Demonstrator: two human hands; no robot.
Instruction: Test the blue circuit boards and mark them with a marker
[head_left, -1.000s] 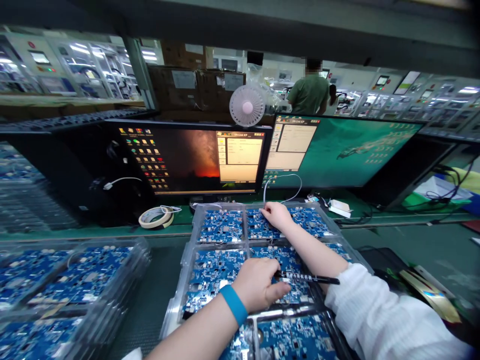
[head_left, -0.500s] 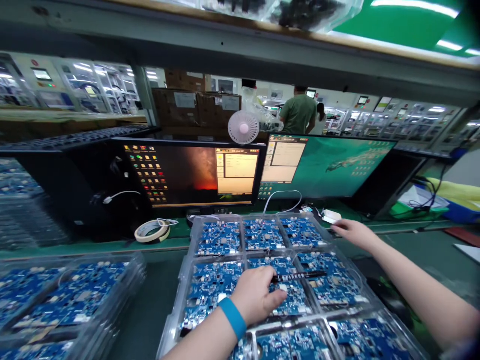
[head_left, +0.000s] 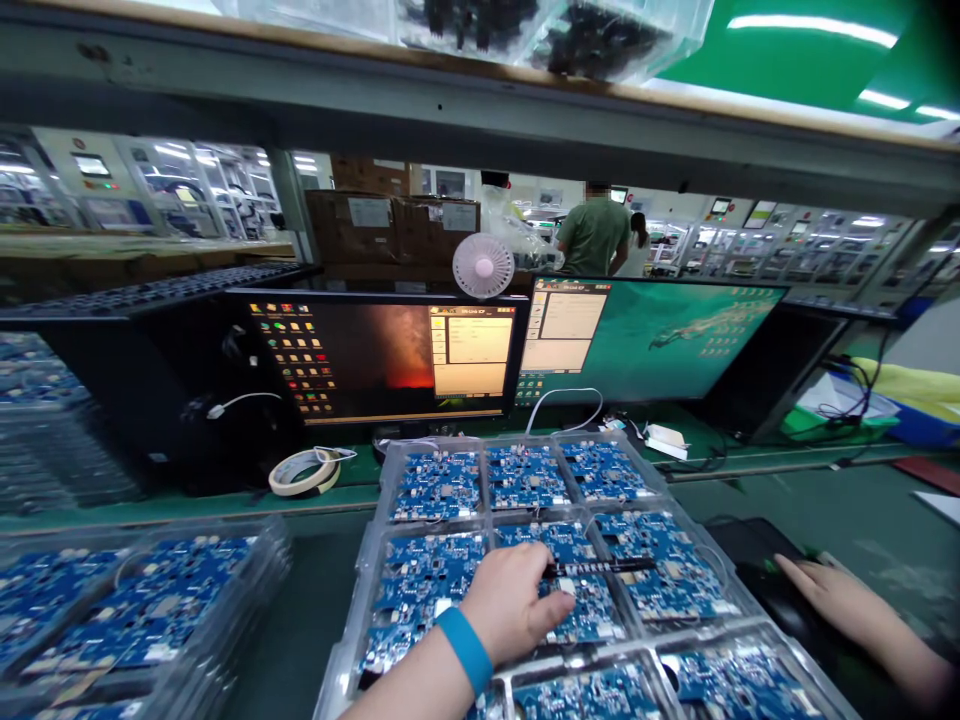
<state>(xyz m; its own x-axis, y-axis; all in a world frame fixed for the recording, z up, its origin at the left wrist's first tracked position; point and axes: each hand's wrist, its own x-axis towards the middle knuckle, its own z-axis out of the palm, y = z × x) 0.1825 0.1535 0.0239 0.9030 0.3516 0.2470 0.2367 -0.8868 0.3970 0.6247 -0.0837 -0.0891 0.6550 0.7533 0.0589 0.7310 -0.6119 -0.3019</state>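
My left hand [head_left: 516, 606], with a blue band [head_left: 465, 648] round its wrist, is closed on a black marker pen [head_left: 611, 566]. The pen points right over a clear tray [head_left: 651, 636] whose compartments hold blue circuit boards [head_left: 439, 484]. To the right of the tray, my right hand [head_left: 844, 598] is at a dark computer mouse [head_left: 780, 603] on a black mat [head_left: 742, 540]. Its visible fingers are stretched out and touch or hover over the mouse; the shadow hides which.
Two monitors [head_left: 382, 362] stand behind the tray, a small fan [head_left: 484, 266] above them. A tape roll [head_left: 304, 472] lies at back left. More stacked board trays [head_left: 247, 590] are at left. A white box-like piece [head_left: 666, 440] with cables lies behind the tray. A shelf beam [head_left: 450, 105] crosses overhead.
My right hand has moved from beside the white piece behind the tray, back and to the right, to the mouse. My left hand stays over the tray with the marker pen.
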